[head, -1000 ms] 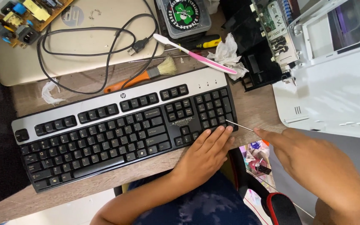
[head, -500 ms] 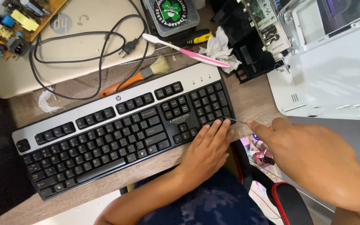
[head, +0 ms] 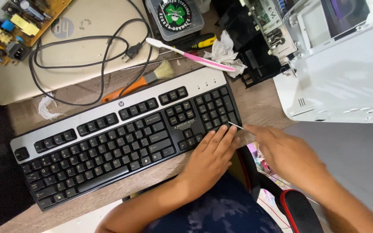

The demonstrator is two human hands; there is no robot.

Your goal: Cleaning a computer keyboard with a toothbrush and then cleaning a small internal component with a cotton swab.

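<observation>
Since a second ago the right hand point(head: 281, 151) has drawn closer to the keyboard point(head: 121, 138), its fingertips now pinched together on a thin pale stick point(head: 235, 125) whose tip meets the number pad's lower right corner. Just left of those fingers the left hand point(head: 210, 157) lies flat on the keyboard's near right edge, fingers straight and close together, pressing on the lowest number keys and clamped on nothing. Below both wrists sits a chair with red trim point(head: 290, 203). Beyond the fingertips the keyboard runs away to the left across the wooden desk point(head: 260, 99). Farther up from the fingers lie a pink and white toothbrush point(head: 191, 54), a crumpled tissue point(head: 223, 51), an orange-handled brush point(head: 139, 82) and a black cable point(head: 87, 41) looped over a closed laptop point(head: 22, 73). Up and right of the right hand's fingers stands a white machine casing point(head: 346, 73); farthest left is a circuit board point(head: 18, 21)
</observation>
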